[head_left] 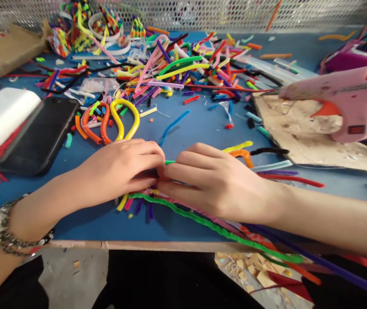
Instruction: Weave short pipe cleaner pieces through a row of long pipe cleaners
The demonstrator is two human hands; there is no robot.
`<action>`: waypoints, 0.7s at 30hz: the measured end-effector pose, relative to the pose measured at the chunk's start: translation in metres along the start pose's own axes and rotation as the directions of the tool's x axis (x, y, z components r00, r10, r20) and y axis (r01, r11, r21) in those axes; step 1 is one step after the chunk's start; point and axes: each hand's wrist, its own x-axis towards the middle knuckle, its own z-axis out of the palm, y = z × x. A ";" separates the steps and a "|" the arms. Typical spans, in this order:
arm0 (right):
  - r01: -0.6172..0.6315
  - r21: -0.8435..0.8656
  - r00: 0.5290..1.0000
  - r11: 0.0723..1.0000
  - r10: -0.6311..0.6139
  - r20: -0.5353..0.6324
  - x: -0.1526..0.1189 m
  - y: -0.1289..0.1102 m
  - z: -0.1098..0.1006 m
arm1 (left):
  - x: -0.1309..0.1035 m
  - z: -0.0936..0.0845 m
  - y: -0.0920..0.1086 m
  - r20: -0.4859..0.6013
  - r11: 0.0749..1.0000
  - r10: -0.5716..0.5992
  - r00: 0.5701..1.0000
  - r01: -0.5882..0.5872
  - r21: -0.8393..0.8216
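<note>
My left hand [123,165] and my right hand [213,180] meet at the middle of the blue table, fingers bent and closed. Between them they grip a bundle of pipe cleaners, mostly hidden by the fingers. Long strands trail from it under my right wrist: a green pipe cleaner [199,220] and a purple pipe cleaner [341,268] run over the table's front edge. Short coloured ends [138,207] stick out below my left fingers. Scissors with an orange loop [95,124] and a yellow loop [124,118] lie partly beneath my left hand.
Cut pipe cleaners [183,64] are heaped at the back. A phone [40,135] and a white case [7,118] lie at the left. On the right, a pink glue gun [341,92] rests over cardboard [305,137]. Loose pieces surround my right hand.
</note>
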 end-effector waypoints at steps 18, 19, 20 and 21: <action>-0.023 0.173 0.999 0.985 0.016 0.044 0.006 0.002 0.004 | -0.001 0.000 0.001 0.038 1.000 -0.010 0.999 0.010 0.010; -0.028 0.188 0.999 0.982 0.022 0.036 0.007 0.000 0.003 | -0.001 0.000 0.001 0.043 1.000 -0.011 0.999 0.010 0.004; -0.032 0.199 0.999 0.980 0.026 0.031 0.007 -0.001 0.003 | -0.002 0.000 0.001 0.048 1.000 -0.011 0.999 0.011 -0.005; -0.036 0.205 0.999 0.978 0.030 0.030 0.006 -0.001 0.003 | -0.002 0.000 0.001 0.054 1.000 -0.011 0.998 0.012 -0.014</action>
